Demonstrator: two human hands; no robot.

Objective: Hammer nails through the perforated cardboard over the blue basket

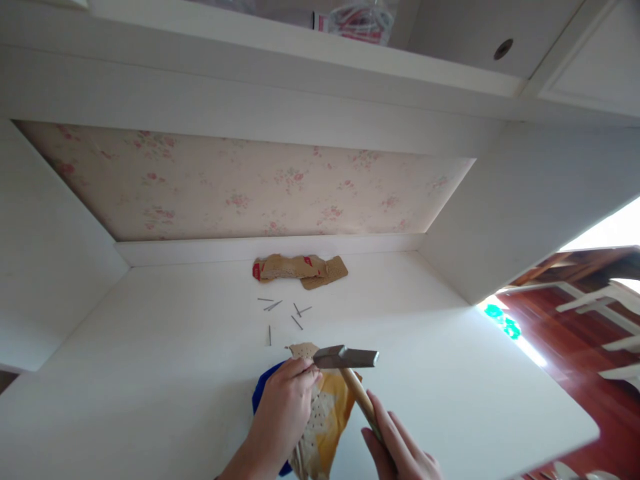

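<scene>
My right hand [400, 447] grips the wooden handle of a hammer [347, 360], whose metal head hovers just above the desk. My left hand [285, 410] is closed in a pinch on something small I cannot make out, right beside the hammer head. Under that hand lies a perforated cardboard piece [323, 417] with yellow and tan areas, on top of something blue [260, 393]. Several loose nails [283, 310] lie scattered on the white desk [150, 360] just beyond the hands.
A torn tan cardboard pack with red marks [300, 268] lies at the back of the desk by the floral wall panel [240, 190]. White side walls and a shelf enclose the desk. The desk's right edge drops to a red wooden floor [565, 340].
</scene>
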